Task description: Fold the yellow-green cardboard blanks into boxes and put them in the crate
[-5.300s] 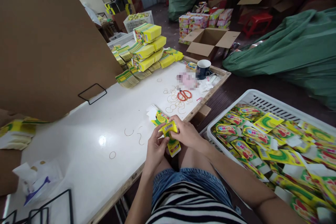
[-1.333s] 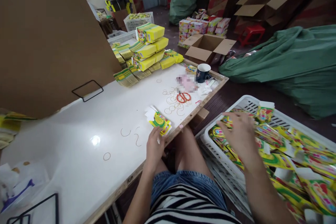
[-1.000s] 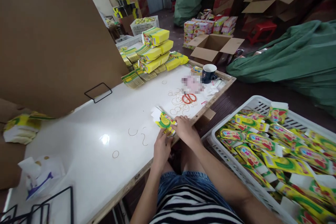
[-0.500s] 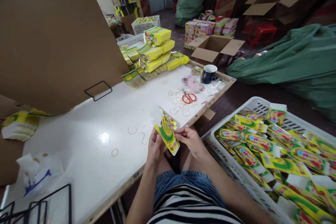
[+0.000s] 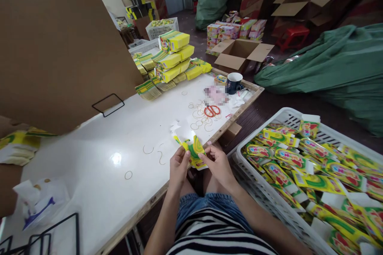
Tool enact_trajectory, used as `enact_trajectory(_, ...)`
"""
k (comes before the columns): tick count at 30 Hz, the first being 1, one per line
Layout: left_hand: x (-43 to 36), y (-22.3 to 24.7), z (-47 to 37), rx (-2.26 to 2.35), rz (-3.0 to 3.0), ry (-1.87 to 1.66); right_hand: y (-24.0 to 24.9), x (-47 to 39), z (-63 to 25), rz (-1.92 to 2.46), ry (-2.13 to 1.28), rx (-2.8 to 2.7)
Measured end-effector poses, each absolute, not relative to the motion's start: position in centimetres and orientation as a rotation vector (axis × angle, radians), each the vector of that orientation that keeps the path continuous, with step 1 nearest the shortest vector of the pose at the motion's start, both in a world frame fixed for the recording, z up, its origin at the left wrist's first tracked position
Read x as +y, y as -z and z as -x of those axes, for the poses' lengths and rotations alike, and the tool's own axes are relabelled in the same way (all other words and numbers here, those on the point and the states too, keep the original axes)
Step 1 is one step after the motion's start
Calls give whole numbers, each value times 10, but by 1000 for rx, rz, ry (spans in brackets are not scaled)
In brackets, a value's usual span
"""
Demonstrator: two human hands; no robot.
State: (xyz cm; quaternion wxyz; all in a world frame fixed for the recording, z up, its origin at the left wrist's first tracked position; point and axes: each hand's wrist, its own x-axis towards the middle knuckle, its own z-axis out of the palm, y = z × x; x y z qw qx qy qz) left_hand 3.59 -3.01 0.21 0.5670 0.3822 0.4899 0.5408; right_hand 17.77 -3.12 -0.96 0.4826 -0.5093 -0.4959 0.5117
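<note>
White table (image 5: 119, 135) in cluttered storeroom, fingers of both hands pinching small packet stack (image 5: 194, 152), white crate (image 5: 287, 116) beside

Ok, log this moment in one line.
left hand: holds packets | right hand: holds packets | position: table edge | basket: right

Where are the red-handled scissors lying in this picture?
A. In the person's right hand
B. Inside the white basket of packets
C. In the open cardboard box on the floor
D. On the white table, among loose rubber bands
D: the scissors lie flat on the white table, with rubber bands scattered beside them.
</note>
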Motion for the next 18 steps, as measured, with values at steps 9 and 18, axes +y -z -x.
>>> enact_trajectory(9,-33,-5,-31,1213,-955,-1254,2,-31,-175,1235,-1171,-1360)
enact_trajectory(18,-46,-30,-21,986,-1041,-1059,-6,-19,-193,970,-1364,-1499)
